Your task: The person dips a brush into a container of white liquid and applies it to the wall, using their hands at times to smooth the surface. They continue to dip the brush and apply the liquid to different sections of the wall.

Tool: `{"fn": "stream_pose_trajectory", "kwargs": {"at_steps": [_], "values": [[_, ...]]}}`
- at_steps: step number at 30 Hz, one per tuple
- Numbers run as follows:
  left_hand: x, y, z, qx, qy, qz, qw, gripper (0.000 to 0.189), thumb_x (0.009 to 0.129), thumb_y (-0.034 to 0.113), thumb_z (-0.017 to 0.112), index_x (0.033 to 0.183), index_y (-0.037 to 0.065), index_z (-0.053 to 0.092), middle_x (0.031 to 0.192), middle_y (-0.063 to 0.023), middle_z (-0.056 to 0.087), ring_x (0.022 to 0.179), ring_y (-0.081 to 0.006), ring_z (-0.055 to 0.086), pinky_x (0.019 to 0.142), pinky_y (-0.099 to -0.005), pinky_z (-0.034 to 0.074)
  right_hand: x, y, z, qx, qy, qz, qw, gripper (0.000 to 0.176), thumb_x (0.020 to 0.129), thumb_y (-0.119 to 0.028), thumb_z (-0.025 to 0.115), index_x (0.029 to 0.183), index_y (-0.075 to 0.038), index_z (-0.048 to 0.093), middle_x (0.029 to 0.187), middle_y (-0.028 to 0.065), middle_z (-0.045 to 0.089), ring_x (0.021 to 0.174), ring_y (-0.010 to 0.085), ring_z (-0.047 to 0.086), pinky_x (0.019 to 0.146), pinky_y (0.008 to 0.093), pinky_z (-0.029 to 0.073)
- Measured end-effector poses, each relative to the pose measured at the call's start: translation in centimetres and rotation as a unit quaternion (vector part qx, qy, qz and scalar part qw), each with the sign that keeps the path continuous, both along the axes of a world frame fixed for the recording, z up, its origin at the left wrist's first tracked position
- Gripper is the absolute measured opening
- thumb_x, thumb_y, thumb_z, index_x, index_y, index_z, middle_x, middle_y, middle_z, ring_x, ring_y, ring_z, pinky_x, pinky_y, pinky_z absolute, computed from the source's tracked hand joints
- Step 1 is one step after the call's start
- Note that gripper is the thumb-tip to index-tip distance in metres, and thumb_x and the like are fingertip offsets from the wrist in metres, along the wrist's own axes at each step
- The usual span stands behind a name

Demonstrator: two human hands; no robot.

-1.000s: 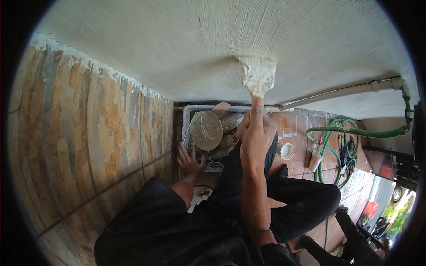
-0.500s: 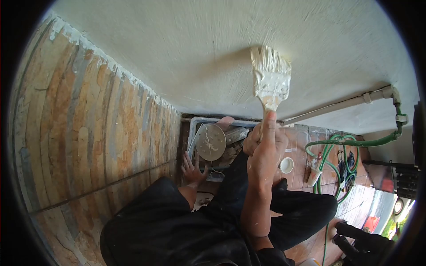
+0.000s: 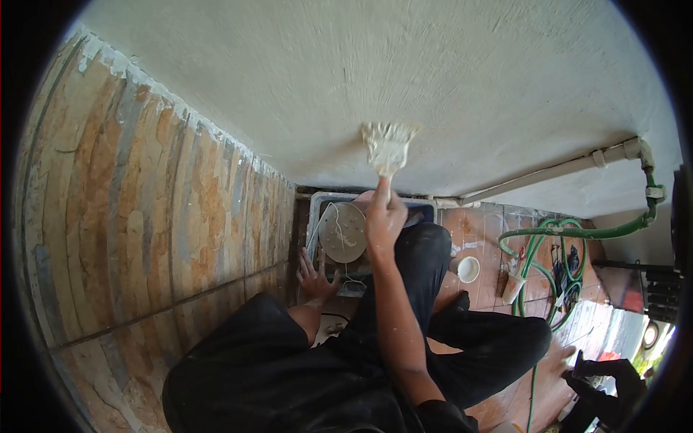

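Note:
My right hand [image 3: 385,222] is wrapped round the handle of a wide paintbrush [image 3: 388,149]. Its bristles, thick with pale paint, point up and meet the off-white wall [image 3: 289,94]. Down to the left, my left hand [image 3: 316,283] has its fingers spread and rests at the near left side of a grey plastic bin [image 3: 312,229]. A round, paint-spotted lid [image 3: 342,234] with a white cord lies in the bin. My right forearm and knee hide part of the bin.
Stone-look tiles [image 3: 166,216] cover the left wall. A white pipe [image 3: 548,173] runs along the wall's base to a green hose [image 3: 538,260] coiled on the tiled floor. A white cup [image 3: 468,270] stands right of my knee; another person's dark-clothed limb [image 3: 606,382] shows lower right.
My right hand and the paintbrush have moved down and left along the wall. My left hand has hardly moved. The dark limb at lower right has shifted.

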State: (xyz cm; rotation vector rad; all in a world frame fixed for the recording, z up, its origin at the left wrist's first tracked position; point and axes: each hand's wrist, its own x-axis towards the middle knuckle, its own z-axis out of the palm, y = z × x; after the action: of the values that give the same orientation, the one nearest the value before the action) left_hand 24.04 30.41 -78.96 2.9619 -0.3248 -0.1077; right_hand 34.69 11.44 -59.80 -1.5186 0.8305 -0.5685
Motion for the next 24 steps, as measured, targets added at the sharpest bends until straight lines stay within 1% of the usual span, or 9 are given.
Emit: {"fn": "stream_pose_trajectory", "kwargs": {"at_steps": [4, 6, 10, 12, 15, 16, 18, 22, 24], "values": [[0.0, 0.1, 0.1, -0.006, -0.009, -0.002, 1.0, 0.076, 0.075, 0.045, 0.061, 0.14, 0.017, 0.035, 0.149, -0.0269, 0.011, 0.137, -0.0382, 0.017, 0.099, -0.051, 0.027, -1.3, 3.0, -9.4, 0.032, 0.068, -0.026, 0.997, 0.051, 0.091, -0.039, 0.052, 0.078, 0.009, 0.063, 0.055, 0.0174, 0.054, 0.053, 0.0148, 0.049, 0.056, 0.0369, 0.041], [0.0, 0.0, 0.2, -0.01, -0.002, -0.003, 1.0, 0.075, 0.075, 0.046, 0.06, 0.14, 0.016, 0.036, 0.148, -0.0275, 0.012, 0.137, -0.0383, 0.017, 0.098, -0.0509, 0.027, -2.6, 3.1, -11.5, -0.005, 0.217, 0.009, 0.976, 0.054, 0.091, -0.043, 0.051, 0.082, 0.008, 0.065, 0.059, 0.0205, 0.058, 0.055, 0.0162, 0.053, 0.059, 0.0385, 0.044], [0.2, -0.3, 0.6, 0.0, 0.006, -0.002, 1.0, 0.075, 0.075, 0.047, 0.06, 0.14, 0.016, 0.036, 0.148, -0.0275, 0.012, 0.137, -0.0382, 0.017, 0.098, -0.0507, 0.028, -4.6, 3.1, -3.1, 0.076, 0.177, 0.019, 0.981, 0.051, 0.092, -0.039, 0.051, 0.083, 0.009, 0.064, 0.057, 0.0071, 0.052, 0.058, 0.0103, 0.045, 0.056, 0.0305, 0.04], [-0.1, -0.1, 0.1, 0.009, -0.001, -0.001, 1.0, 0.076, 0.075, 0.048, 0.06, 0.14, 0.017, 0.035, 0.148, -0.0275, 0.011, 0.136, -0.0381, 0.018, 0.098, -0.0506, 0.028, -4.4, 3.2, -0.6, 0.014, -0.005, -0.018, 1.0, 0.045, 0.093, -0.033, 0.052, 0.08, 0.009, 0.062, 0.058, 0.0033, 0.052, 0.056, 0.0091, 0.044, 0.053, 0.0287, 0.038], [0.0, -0.2, 0.4, 0.018, 0.008, -0.002, 1.0, 0.077, 0.075, 0.049, 0.059, 0.141, 0.018, 0.034, 0.149, -0.0274, 0.01, 0.136, -0.0382, 0.018, 0.098, -0.0504, 0.028, -1.4, 1.3, 1.6, -0.033, -0.052, 0.006, 0.998, 0.041, 0.094, -0.029, 0.051, 0.079, 0.009, 0.061, 0.058, 0.0007, 0.052, 0.056, 0.0077, 0.043, 0.052, 0.0264, 0.037], [-0.2, -0.1, 0.3, 0.021, 0.011, -0.007, 1.0, 0.077, 0.075, 0.049, 0.059, 0.141, 0.018, 0.034, 0.149, -0.0274, 0.01, 0.136, -0.0382, 0.018, 0.098, -0.0504, 0.028, -0.2, 0.8, 0.3, -0.03, -0.049, 0.001, 0.998, 0.041, 0.094, -0.029, 0.051, 0.079, 0.009, 0.061, 0.058, 0.0007, 0.052, 0.056, 0.0077, 0.043, 0.052, 0.0264, 0.037], [-0.1, 0.0, -0.2, 0.021, -0.004, -0.01, 1.0, 0.077, 0.076, 0.049, 0.058, 0.142, 0.018, 0.033, 0.149, -0.0272, 0.01, 0.136, -0.0384, 0.019, 0.098, -0.0507, 0.028, 1.8, 0.3, -4.4, 0.0, -0.053, 0.025, 0.998, 0.04, 0.091, -0.028, 0.056, 0.078, 0.009, 0.059, 0.051, 0.0114, 0.045, 0.052, 0.014, 0.039, 0.054, 0.0338, 0.04], [-0.4, 0.1, -0.3, 0.026, 0.012, -0.002, 1.0, 0.078, 0.075, 0.051, 0.059, 0.142, 0.019, 0.034, 0.15, -0.0247, 0.01, 0.138, -0.0366, 0.014, 0.098, -0.0531, 0.027, 0.2, 2.7, -11.0, 0.003, -0.024, -0.027, 0.999, 0.043, 0.091, -0.031, 0.055, 0.076, 0.01, 0.058, 0.052, 0.0138, 0.046, 0.054, 0.0152, 0.042, 0.057, 0.0351, 0.041], [0.0, -0.1, 0.1, 0.01, 0.004, -0.005, 1.0, 0.077, 0.075, 0.049, 0.059, 0.141, 0.017, 0.035, 0.149, -0.0261, 0.011, 0.138, -0.0372, 0.016, 0.097, -0.0526, 0.028, -1.1, 3.0, -12.4, 0.091, 0.165, 0.002, 0.982, 0.047, 0.091, -0.035, 0.053, 0.077, 0.009, 0.061, 0.054, 0.0153, 0.049, 0.056, 0.016, 0.045, 0.06, 0.0363, 0.042]]}}
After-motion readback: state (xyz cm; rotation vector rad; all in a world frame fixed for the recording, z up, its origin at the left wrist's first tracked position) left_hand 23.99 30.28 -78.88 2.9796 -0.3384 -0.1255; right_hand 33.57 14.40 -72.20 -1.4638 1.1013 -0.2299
